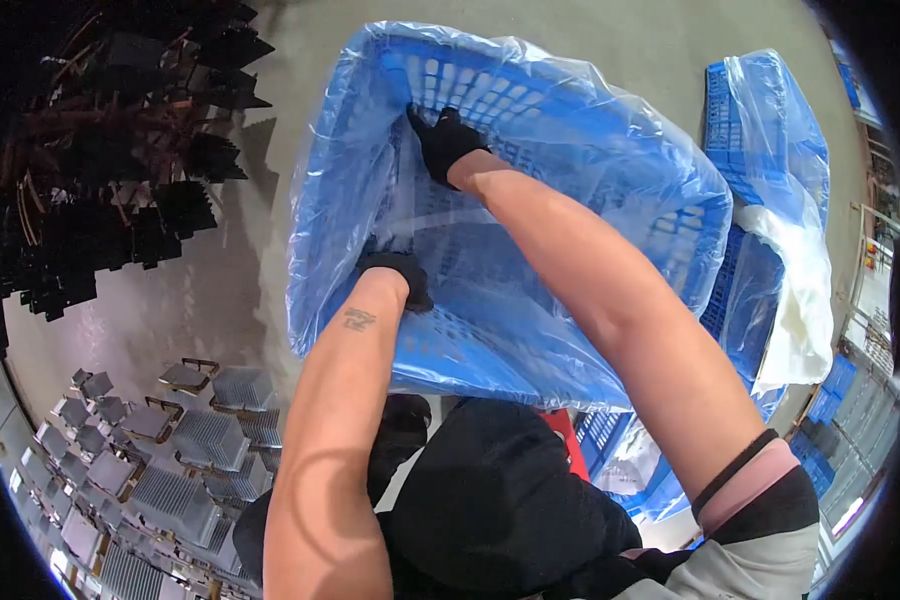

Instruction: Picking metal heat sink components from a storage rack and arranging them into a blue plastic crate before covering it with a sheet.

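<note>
A large blue plastic crate (465,90) with slotted walls stands in front of me, lined with a clear plastic bag (610,160) folded over its rim. Both my hands wear black gloves and reach down inside it. My right hand (450,147) is by the far wall, toward its left end, fingers apart against the liner. Near the crate's left end, closer to me, is my left hand (404,280). It is low against the liner, and its fingers are mostly hidden by the wrist and back of the hand.
Other blue crates (730,150) with plastic liners stand to the right, one with a white sheet (798,300) over it. Dark metal parts (100,150) hang in rows at the left. Stacks of grey finned parts (210,430) sit at the lower left.
</note>
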Tool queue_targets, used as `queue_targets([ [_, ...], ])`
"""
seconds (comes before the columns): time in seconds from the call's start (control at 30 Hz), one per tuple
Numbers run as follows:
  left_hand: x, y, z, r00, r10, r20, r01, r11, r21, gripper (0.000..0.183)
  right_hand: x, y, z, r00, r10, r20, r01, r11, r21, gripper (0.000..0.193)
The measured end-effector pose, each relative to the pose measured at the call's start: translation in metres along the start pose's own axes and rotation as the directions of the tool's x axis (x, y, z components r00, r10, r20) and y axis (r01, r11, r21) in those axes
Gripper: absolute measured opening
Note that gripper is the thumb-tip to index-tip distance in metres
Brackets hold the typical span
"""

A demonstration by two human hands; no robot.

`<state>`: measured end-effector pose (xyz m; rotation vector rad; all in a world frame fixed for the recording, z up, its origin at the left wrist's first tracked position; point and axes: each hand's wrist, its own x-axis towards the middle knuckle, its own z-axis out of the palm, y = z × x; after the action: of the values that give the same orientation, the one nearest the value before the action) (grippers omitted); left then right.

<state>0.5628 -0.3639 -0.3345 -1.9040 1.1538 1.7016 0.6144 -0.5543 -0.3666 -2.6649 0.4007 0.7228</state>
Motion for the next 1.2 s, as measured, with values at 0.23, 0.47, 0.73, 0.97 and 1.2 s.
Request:
queue_targets([
  [0.23,0.014,0.008,-0.008,0.995,0.071,-0.068,-0.070,0.997,0.012,0.088,-0.009,0.018,-0.004,0.989,-0.100,-0.105,0.089,0.991,-0.100,0.068],
  [0.47,0.017,-0.005,0.011,0.994,0.031,0.102,-0.033,0.999,0.023,0.091,-0.149,0.058,-0.106,0.881,-0.286,0.377,0.384,0.898,-0.217,0.040],
  [0.73,0.034,0.013,-0.003,0.983,0.168,0.080,-0.178,0.972,0.152,0.097,-0.179,0.246,0.000,0.985,0.170,0.017,-0.134,0.832,-0.538,0.039],
  [0.97,-0.001,-0.004,0.008,0.995,0.003,0.104,-0.010,0.998,0.064,0.080,-0.147,0.219,0.044,0.988,0.150,0.022,-0.120,0.862,-0.493,0.046],
  [1.2,-0.029,0.130,-0.077,0.920,0.354,-0.169,-0.291,0.905,0.310,0.058,-0.146,0.279,0.041,0.978,0.203,-0.049,-0.208,0.921,-0.330,0.046],
])
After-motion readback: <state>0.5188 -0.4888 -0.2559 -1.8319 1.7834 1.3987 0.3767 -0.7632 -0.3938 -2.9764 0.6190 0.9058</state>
